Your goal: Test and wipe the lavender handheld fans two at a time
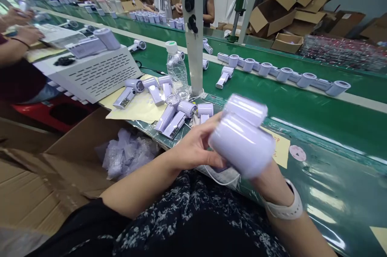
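Observation:
Two lavender handheld fans are up in front of me, smeared by motion: a nearer one and one just behind it. My left hand is closed at their left side, its thumb under the nearer fan's head. Of my right hand only the part by the wrist shows, below the nearer fan; its fingers are hidden behind the fans. Left of my hands, several more handheld fans lie in a loose group at the bench edge.
A clear plastic bottle stands beside a white post. Beyond runs a green conveyor with a row of fans. A slotted metal box stands left. Below is a carton with plastic bags. Co-workers sit opposite and left.

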### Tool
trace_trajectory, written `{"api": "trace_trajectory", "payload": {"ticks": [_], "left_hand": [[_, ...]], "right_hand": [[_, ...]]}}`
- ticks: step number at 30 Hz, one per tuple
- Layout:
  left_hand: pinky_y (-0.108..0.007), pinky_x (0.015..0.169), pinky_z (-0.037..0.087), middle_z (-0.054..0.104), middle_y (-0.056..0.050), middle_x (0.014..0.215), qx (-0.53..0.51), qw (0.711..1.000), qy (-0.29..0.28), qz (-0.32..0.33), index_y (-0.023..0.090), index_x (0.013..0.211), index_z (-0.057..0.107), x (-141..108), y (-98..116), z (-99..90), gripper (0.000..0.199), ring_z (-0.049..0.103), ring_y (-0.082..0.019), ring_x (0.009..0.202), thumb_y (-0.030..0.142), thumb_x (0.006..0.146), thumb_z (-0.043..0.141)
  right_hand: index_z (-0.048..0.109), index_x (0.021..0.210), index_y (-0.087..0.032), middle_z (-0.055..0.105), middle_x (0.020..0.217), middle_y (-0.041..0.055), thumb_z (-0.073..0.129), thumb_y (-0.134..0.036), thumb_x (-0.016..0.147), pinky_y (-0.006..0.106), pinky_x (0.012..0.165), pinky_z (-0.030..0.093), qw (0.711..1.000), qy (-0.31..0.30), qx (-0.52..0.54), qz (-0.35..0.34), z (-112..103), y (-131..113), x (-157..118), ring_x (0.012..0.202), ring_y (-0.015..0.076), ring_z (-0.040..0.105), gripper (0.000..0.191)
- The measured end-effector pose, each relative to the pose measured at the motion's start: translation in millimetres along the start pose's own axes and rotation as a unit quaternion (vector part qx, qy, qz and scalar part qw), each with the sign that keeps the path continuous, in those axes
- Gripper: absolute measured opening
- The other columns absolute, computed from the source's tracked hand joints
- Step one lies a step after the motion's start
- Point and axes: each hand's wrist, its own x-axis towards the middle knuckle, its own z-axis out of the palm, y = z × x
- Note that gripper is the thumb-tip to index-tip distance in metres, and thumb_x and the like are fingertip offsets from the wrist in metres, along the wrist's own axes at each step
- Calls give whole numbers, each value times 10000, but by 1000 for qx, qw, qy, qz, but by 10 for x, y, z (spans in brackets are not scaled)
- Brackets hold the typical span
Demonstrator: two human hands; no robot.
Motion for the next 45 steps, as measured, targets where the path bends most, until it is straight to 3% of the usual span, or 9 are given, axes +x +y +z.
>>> {"api": "trace_trajectory", "payload": {"ticks": [3, 7, 12, 15, 19, 28, 36, 43, 45], "left_hand": [[-411, 913, 580, 745, -94, 962, 26, 1000, -5, -1, 193, 987, 761, 58, -31, -83, 453, 707, -306, 1054, 431, 651, 952], [-341, 790, 591, 688, -33, 893, -33, 999, 20, -36, 210, 1026, 692, 111, -151, -75, 444, 675, -175, 793, 571, 798, 811], [-312, 770, 563, 636, 6, 933, -33, 997, -63, -39, 236, 1196, 561, 22, -185, 62, 533, 668, -149, 808, 249, 758, 866], [-339, 756, 559, 642, -7, 912, 14, 993, -110, -29, 216, 1140, 524, 12, -180, 82, 413, 692, -167, 768, 291, 836, 794], [-307, 654, 536, 609, 11, 910, 50, 995, -86, -6, 218, 1069, 484, 44, -212, 48, 421, 671, -150, 690, 320, 817, 805], [-312, 677, 515, 622, 5, 885, 54, 995, -73, -47, 209, 1044, 487, 0, -247, 77, 414, 653, -145, 706, 317, 812, 812], [-309, 669, 551, 596, 7, 944, 26, 994, -94, -42, 207, 1104, 497, 2, -247, 92, 438, 660, -143, 730, 285, 804, 807], [-291, 586, 547, 576, 20, 884, -2, 998, -16, -60, 209, 1080, 469, 78, -388, 32, 466, 614, -127, 646, 383, 788, 788], [-295, 590, 553, 575, 24, 881, -9, 998, -20, -59, 209, 1095, 464, 68, -391, 18, 467, 621, -127, 639, 374, 792, 778]], "right_hand": [[692, 1166, -283, 745, 1077, 85, 846, -500, 816, 479, 861, 614, 997, 35, 61, 36, -39, -45, -76, 993, 300, 717, 439], [674, 1125, -280, 709, 950, 42, 788, -508, 862, 373, 697, 613, 983, 78, 139, 91, -117, -80, -100, 770, 211, 691, 367], [672, 1113, -254, 701, 1067, 63, 795, -431, 853, 355, 771, 614, 980, 100, 154, 76, -121, -151, -166, 844, 196, 678, 337], [651, 1136, -265, 695, 1088, 70, 790, -458, 862, 393, 783, 627, 984, 60, 151, 78, -103, -172, -219, 853, 215, 686, 362], [623, 1157, -269, 666, 1054, 59, 777, -444, 882, 380, 696, 619, 985, 41, 143, 84, -71, -124, -245, 767, 193, 652, 360], [628, 1163, -257, 660, 1060, 55, 772, -403, 878, 332, 668, 589, 975, 54, 179, 121, -20, -4, -238, 795, 188, 636, 351], [659, 1176, -258, 696, 1082, 48, 805, -388, 870, 323, 749, 594, 975, 44, 187, 111, -90, -8, -274, 829, 177, 670, 363], [688, 1089, -243, 706, 1010, 35, 790, -427, 888, 276, 671, 583, 969, 85, 202, 112, -65, 115, -279, 770, 153, 659, 291], [689, 1092, -243, 712, 991, 35, 785, -432, 890, 277, 658, 582, 969, 80, 204, 113, -74, 129, -290, 749, 152, 658, 294]]}}
